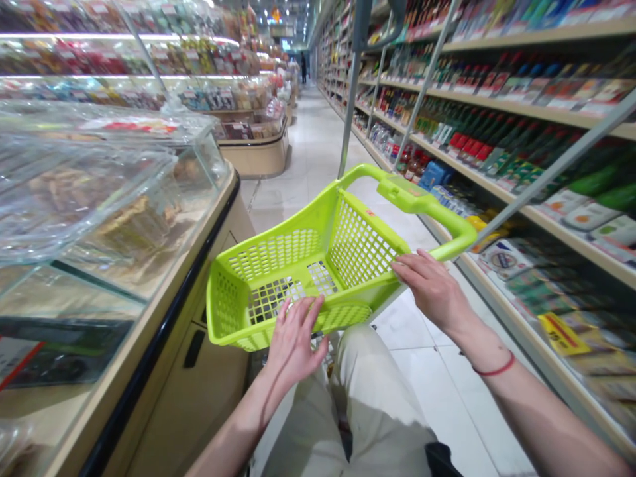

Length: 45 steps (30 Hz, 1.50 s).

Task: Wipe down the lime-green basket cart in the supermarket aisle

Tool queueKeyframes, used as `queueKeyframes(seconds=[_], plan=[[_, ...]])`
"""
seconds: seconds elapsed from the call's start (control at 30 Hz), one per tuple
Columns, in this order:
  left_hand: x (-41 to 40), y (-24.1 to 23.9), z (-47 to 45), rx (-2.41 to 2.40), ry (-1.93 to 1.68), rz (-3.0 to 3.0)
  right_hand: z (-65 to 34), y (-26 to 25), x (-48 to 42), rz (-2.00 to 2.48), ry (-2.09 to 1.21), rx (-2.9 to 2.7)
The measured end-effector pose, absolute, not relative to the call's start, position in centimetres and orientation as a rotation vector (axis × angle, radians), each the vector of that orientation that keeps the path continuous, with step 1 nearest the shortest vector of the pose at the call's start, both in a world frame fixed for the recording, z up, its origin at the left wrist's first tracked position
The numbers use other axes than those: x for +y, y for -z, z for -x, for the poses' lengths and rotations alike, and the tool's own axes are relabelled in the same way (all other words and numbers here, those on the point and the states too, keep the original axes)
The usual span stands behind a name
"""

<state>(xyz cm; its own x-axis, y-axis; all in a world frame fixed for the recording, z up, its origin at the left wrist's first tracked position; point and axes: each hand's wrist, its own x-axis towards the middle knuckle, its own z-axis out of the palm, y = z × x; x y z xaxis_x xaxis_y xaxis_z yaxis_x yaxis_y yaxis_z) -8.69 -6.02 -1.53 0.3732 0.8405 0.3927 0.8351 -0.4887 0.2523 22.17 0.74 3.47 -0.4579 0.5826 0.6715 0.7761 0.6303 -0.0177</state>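
Note:
A lime-green shopping cart [298,248] with a perforated basket stands turned sideways in front of my legs. Nothing lies in the basket; floor tiles show through its grid bottom. My left hand [298,334] grips the near rim, fingers hooked over the edge and thumb outside. At the rim's right corner, beside the cart's looped green handle [410,199], my right hand [430,288] is closed over the edge. The undersides of the fingers are hidden. A red string bracelet [497,366] circles my right wrist.
On the left a glass-sided display counter [114,265] with a black edge holds wrapped food. Tall shelves [521,106] of bottles and boxes line the right. The tiled aisle [313,132] runs ahead between them, with a distant person [303,68] in it.

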Motion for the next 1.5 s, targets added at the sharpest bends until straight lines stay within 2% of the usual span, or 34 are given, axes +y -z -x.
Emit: queueKeyframes(seconds=[0.23,0.77,1.1,1.5], plan=[[-6.9,1.5,10.9,1.772,-0.682,-2.657,-22.0,-4.0,0.6,1.013,0.463,-2.26],[-6.9,1.8,11.7,1.693,-0.736,-2.621,-15.4,-2.3,-0.6,0.917,0.366,-2.434],[-6.7,1.7,11.6,1.672,-0.737,-2.599,-20.9,-4.3,1.0,0.886,0.516,-2.492],[-6.7,1.7,11.2,1.683,-0.722,-2.597,-14.7,-3.1,0.1,0.85,0.331,-2.559]])
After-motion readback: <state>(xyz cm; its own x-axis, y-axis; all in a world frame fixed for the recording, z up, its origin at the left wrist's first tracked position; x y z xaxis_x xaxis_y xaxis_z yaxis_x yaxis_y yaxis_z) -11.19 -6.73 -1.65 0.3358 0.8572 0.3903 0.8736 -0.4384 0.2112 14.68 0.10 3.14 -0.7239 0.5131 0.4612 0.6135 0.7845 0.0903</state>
